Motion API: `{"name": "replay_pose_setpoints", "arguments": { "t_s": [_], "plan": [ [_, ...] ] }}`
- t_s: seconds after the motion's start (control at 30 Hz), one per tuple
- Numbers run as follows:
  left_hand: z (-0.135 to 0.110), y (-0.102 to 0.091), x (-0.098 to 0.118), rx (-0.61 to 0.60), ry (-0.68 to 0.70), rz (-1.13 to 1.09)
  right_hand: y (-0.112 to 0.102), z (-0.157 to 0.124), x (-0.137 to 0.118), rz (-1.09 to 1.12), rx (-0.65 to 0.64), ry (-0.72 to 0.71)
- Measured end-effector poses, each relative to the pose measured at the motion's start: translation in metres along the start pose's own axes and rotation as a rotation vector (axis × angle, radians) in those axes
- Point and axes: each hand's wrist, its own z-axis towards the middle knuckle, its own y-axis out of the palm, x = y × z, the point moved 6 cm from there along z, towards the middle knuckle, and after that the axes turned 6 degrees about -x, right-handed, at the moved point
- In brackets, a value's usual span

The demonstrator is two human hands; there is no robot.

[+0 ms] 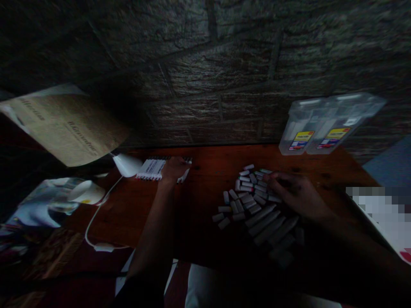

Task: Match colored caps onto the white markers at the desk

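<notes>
Several white markers (151,169) lay side by side in a neat row on the table (205,171), with small dark lettering on their sides and dark or reddish ends. Your left hand (174,168) lay over the right part of that row, knuckles up and fingers bent down; most of the row showed on the hand's left, and a few markers, set at a slant, showed just past it on the right. Whether your fingers gripped one or only pressed on them, you could not tell from this view.

Well apart from the row, on the right, you had a loose pile of short pale pieces (246,200), lying at many angles, some with green, red or blue ends. Nearer to you, four or so longer pale sticks (268,226) lay roughly parallel, dim in the shadow. Your right hand (273,180) was at the pile's right edge, thumb and fingers bent toward each other by the upper pieces; it was too dark to tell whether they held one.

Behind your right hand, two clear plastic boxes (316,124) stood against the stone wall (205,85). A lamp (126,165) stood just left of the row.
</notes>
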Motion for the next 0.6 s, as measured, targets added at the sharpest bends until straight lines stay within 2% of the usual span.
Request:
{"name": "replay_pose_setpoints", "arguments": {
  "t_s": [0.6],
  "plan": [
    [0.0015,0.0002,-0.0004,0.015,0.034,-0.04,0.001,-0.0003,-0.0008,-0.054,-0.02,-0.059]
  ]
}}
